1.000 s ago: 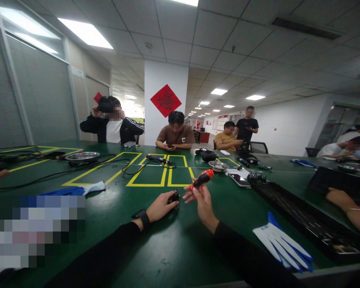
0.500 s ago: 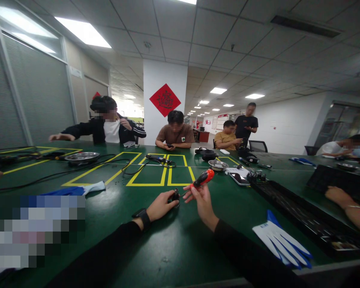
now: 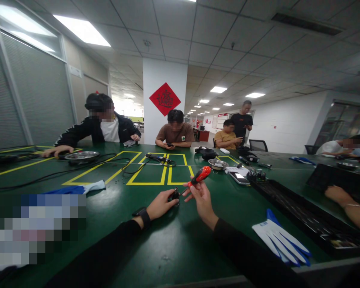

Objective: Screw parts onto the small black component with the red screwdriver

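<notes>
My left hand (image 3: 162, 205) is closed on a small dark metal part (image 3: 176, 194), holding it upright on the green table (image 3: 165, 248). The part's exact kind cannot be made out. In my right hand (image 3: 203, 200) is a screwdriver (image 3: 201, 176) with a red and black handle, tilted so that its shaft points down and left. The shaft's tip is at the right side of the dark part; whether it sits in a screw cannot be seen.
Right of my arm lie white-and-blue gloves (image 3: 280, 236) and a long black tray (image 3: 306, 212) of parts. Ahead are a phone (image 3: 239, 177), a metal bowl (image 3: 218, 164) and a corded tool (image 3: 157, 158). Another metal bowl (image 3: 82, 156) stands left. Co-workers sit around the table.
The screwdriver's handle has shifted slightly left and down in my right hand. My left hand stays in place. Across the table, a co-worker's arm has lowered onto the tabletop.
</notes>
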The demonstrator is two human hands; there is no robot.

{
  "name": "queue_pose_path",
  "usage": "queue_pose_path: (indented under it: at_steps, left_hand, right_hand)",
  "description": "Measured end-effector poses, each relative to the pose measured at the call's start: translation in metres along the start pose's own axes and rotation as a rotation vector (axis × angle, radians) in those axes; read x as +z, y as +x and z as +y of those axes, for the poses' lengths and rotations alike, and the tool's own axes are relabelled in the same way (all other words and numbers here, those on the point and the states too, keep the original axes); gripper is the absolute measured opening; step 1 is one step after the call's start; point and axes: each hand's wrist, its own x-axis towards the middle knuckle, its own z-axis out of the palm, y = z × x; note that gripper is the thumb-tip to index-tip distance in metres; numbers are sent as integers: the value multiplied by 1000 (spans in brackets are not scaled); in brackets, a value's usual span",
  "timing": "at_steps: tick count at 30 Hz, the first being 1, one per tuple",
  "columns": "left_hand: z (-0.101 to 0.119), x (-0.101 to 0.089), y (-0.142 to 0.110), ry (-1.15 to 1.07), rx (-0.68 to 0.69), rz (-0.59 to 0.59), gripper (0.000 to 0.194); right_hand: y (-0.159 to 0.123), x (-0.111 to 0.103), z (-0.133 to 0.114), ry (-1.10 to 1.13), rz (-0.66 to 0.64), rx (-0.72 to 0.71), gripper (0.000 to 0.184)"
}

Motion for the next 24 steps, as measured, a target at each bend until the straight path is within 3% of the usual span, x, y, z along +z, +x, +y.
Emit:
queue_pose_path:
  at_steps: [4,13,24]
  left_hand:
    - [0,0,0,-4,-2,-3,25]
    - [1,-1,0,5,2,3,26]
    - [-3,1,0,-8,29,15,27]
  right_hand:
    - [0,-1,1,-6,6,-12,26]
    - [4,-6,5,31,54,13,30]
    - [2,-5,0,97,4,47,33]
